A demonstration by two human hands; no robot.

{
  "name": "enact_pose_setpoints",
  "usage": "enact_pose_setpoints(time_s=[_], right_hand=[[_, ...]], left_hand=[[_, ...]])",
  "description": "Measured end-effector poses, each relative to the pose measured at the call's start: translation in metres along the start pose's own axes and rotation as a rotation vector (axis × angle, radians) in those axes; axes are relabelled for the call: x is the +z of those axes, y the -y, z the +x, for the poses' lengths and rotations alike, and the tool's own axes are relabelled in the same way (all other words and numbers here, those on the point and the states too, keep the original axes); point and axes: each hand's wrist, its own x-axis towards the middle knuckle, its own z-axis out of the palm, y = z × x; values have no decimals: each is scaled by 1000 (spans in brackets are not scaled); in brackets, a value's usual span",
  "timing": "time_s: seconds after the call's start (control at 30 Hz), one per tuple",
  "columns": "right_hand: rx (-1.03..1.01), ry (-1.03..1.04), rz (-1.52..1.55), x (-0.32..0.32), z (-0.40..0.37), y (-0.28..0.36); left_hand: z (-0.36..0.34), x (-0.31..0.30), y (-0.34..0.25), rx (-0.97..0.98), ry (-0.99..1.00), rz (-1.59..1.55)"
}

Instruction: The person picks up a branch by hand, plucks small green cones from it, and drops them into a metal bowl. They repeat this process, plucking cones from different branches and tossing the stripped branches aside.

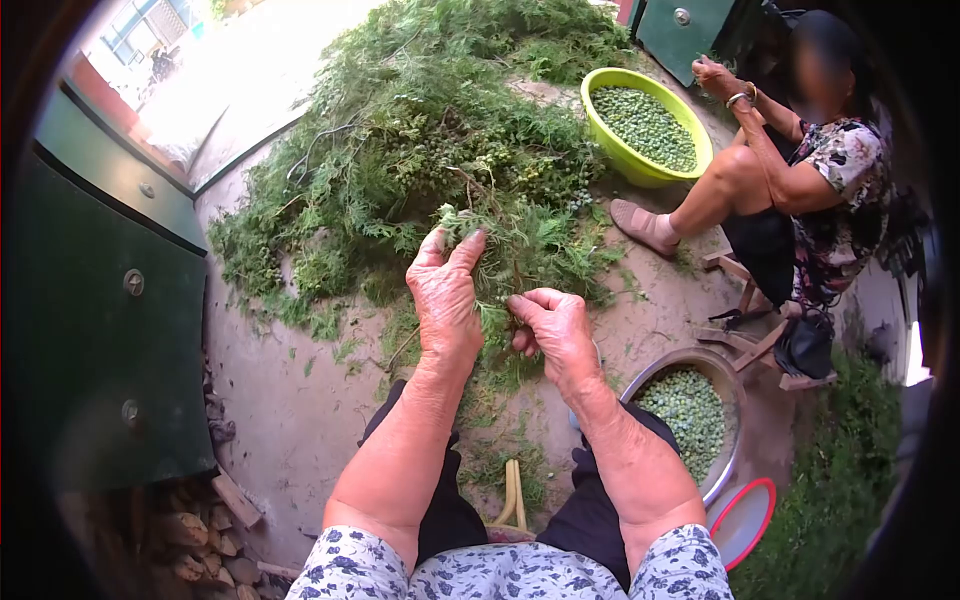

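My left hand [446, 296] is closed, its thumb and fingers pinching a leafy evergreen sprig [458, 218]. Lower and to the right, my right hand [562, 332] pinches part of the greenery, with thumb and forefinger together near some green foliage [492, 318]. Exactly where the sprig runs between the hands is hard to make out against the branches behind. Beyond both hands spreads a large pile of cut evergreen branches [400, 130], with clusters of small green cones among the leaves. Beside my right knee sits a metal basin [738, 440] holding many green cones.
A yellow-green basin [625, 160] of cones stands at the back right. Next to it another person [800, 190] sits on a low wooden stool [765, 345], hands raised. A red-rimmed container [768, 500] lies at lower right. Dark green doors [100, 330] and firewood [190, 540] are at left.
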Motion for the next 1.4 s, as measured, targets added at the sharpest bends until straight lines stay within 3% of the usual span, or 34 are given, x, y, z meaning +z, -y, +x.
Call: enact_pose_setpoints(time_s=[0.1,0.17,0.2,0.27,0.33,0.4,0.47,0.6,0.67,0.83,1.07,1.13,1.17,1.2,1.27,1.3,1.4], right_hand=[[80,46,49,-3,2,5],[40,162,-311,-6,3,22],[40,158,-310,-9,4,26],[-415,-210,-312,-15,7,32],[-609,-364,-210,-23,6,47],[-613,-339,-46,-27,4,59],[-1045,-150,-380,-30,4,69],[-923,81,-488,-32,5,65],[-920,59,-477,-37,6,65],[-887,59,-469,-42,4,64],[-903,-68,-512,-35,-4,62],[-680,-82,-268,-35,-3,61],[-452,-32,-16,-41,1,59],[-452,-33,-15,-44,2,61],[-372,36,407,-49,1,67],[-434,0,449,-54,1,72],[-533,-160,371,-84,9,72]], left_hand=[[1,4,7,162,42,-46],[-1,5,6,198,78,2],[-1,4,6,235,114,52],[0,4,7,278,166,103],[-5,4,2,327,322,409],[-7,3,1,280,376,448],[-9,3,0,258,506,558],[-13,3,2,375,571,668],[-12,4,4,508,590,834],[-19,12,5,562,597,882],[-22,18,7,489,609,828],[-22,18,10,576,593,740],[-16,15,11,709,632,798],[-16,16,10,710,633,798],[-18,19,7,224,432,483],[-17,19,5,85,338,404],[-10,14,6,-17,274,263]])
